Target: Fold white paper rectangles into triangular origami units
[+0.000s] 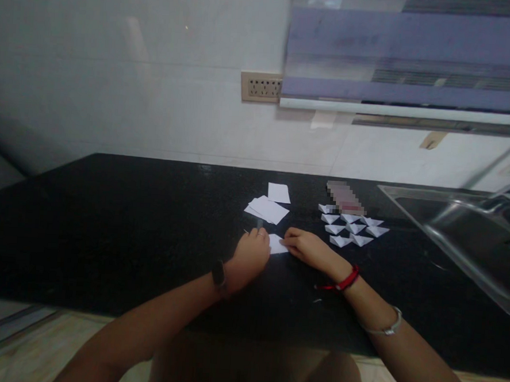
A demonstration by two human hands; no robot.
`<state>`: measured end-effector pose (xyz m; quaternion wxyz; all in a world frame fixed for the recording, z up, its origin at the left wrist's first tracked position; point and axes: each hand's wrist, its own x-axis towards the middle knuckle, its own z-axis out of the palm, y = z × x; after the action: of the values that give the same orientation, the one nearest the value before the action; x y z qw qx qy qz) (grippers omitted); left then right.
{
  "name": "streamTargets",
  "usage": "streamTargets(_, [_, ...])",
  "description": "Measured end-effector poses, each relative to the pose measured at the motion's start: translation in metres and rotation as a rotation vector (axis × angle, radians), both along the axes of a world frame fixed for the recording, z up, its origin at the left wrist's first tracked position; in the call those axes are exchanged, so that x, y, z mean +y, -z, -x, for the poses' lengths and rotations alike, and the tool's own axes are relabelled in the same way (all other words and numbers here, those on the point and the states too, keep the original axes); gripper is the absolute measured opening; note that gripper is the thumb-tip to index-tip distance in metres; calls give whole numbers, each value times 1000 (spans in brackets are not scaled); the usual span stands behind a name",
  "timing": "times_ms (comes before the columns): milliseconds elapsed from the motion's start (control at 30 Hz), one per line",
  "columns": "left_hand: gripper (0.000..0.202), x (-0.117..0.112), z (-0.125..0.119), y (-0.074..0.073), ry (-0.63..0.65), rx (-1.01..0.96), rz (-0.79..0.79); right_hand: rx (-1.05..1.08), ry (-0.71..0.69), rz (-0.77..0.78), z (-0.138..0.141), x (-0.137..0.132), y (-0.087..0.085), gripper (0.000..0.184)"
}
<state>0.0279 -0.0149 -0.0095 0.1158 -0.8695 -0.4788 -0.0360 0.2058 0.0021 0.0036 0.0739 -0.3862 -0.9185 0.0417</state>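
Note:
A small white sheet of paper point(277, 244) lies on the dark countertop between my two hands. My left hand point(251, 252), its fingers curled, is closed on the sheet's left side and covers part of it. From the right, my right hand point(307, 247) grips the opposite edge with fingers and thumb together. Just beyond the hands rest a few loose white sheets point(270, 209), overlapping, with a single sheet point(278, 193) behind them. Several folded white paper pieces point(340, 240) stand in rows to the right of my right hand.
Behind the folded pieces lies a blurred-out flat pinkish object point(345, 197). A steel sink point(470, 262) with a faucet point(507, 195) is set into the black countertop point(106, 222) at the right. The tiled wall holds a socket panel point(261, 87), partly beside a purple-grey blind point(410, 50).

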Motion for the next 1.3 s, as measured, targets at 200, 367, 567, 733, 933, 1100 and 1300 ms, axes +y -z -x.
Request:
streamTargets(200, [35,1,1,-4,-142,-142,43,35,-19,6,-1,3,5,21])
streamTargets(367, [29,6,1,-11,-169,-209,168,92,-37,40,0,3,4,22])
streamTargets(567, [15,4,-6,-7,-54,-132,90,152,-28,72,2,3,4,19])
streamTargets(733, [23,2,-5,1,-15,-128,-3,196,-50,60,2,4,5,19])
streamTargets(933, [19,10,6,1,-46,-246,100,207,-68,67,2,3,7,23])
streamTargets(1100, [13,24,11,0,6,-809,398,296,47,28,2,3,8,37])
streamTargets(1300, [10,37,15,5,-97,-1265,801,446,150,79,3,2,4,30])
